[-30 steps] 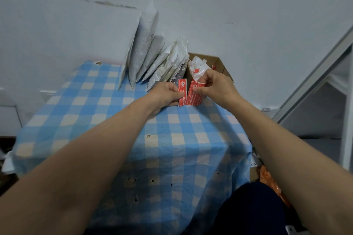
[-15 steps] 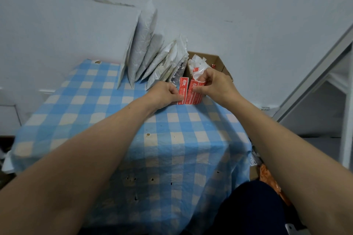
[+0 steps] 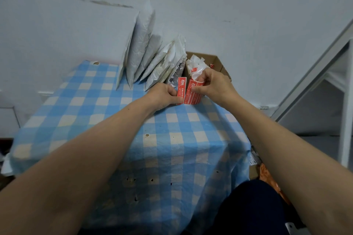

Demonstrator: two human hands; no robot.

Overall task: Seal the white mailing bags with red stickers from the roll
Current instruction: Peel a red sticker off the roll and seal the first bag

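At the table's far edge, both hands meet just in front of the cardboard box (image 3: pixel 219 62).

- Left hand (image 3: pixel 164 97): fingers curled, thumb and fingertips pinching the lower left edge of one red sticker (image 3: pixel 181 87).
- Sticker: long axis upright, leaning slightly. Top end points away toward the wall (image 3: pixel 229 5), bottom end is down at the tablecloth (image 3: pixel 118 120), and the printed face is toward the camera. Its right edge sits right against the sticker roll (image 3: pixel 193 94); can't tell whether it is fully peeled off.
- Right hand (image 3: pixel 214 86): curled around the roll from the right and above, thumb on the red face. The roll's red strip also stands upright, parallel to the sticker, lower end at the cloth.
- Loose white backing paper (image 3: pixel 195 64) bunches up above the right hand, over the open box.
- White mailing bags (image 3: pixel 142 47): a row standing on edge at the back of the table, left of the box, leaning left against the wall with their long axes up. A darker printed packet (image 3: pixel 176 73) is the one nearest the box, just behind the sticker.
- The blue-and-cream check cloth has small holes near the front edge.
- Pale metal frame (image 3: pixel 315 74) slants off to the right. A dark-clothed knee (image 3: pixel 252 208) is at lower right.
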